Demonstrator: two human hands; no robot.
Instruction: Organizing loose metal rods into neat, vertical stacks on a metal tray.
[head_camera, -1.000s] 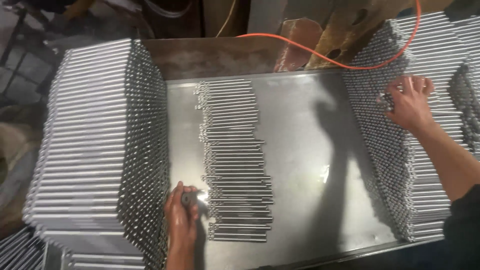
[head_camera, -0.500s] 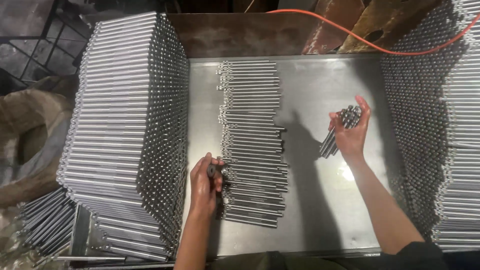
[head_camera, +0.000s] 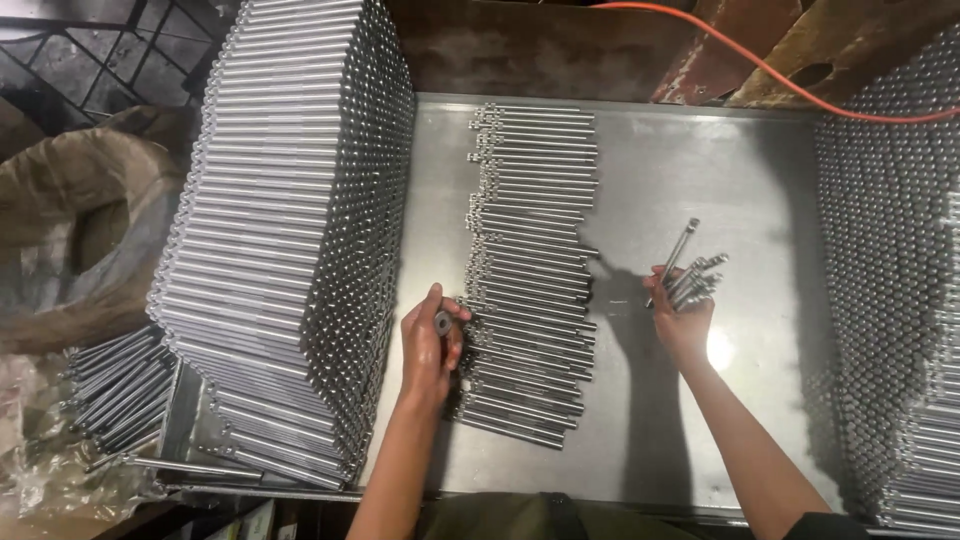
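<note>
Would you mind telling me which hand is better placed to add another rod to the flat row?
Probably the right hand: it holds a bundle of thin steel rods beside the flat row of steel rods, while the left hand rests at the row's end.

Tabletop: a bare steel sheet (head_camera: 680, 180), brightly lit with glare spots.
Back edge: rusty brown metal (head_camera: 540, 45), crossed by an orange cable (head_camera: 800, 90).
Left side: a crumpled sack (head_camera: 70, 230) is seen in dim light.

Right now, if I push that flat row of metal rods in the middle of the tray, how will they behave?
The rods look round and smooth, so they would probably roll or slide on the shiny metal tray. They seem stiff, unlikely to bend. Lying loose side by side, they may scatter.
</note>
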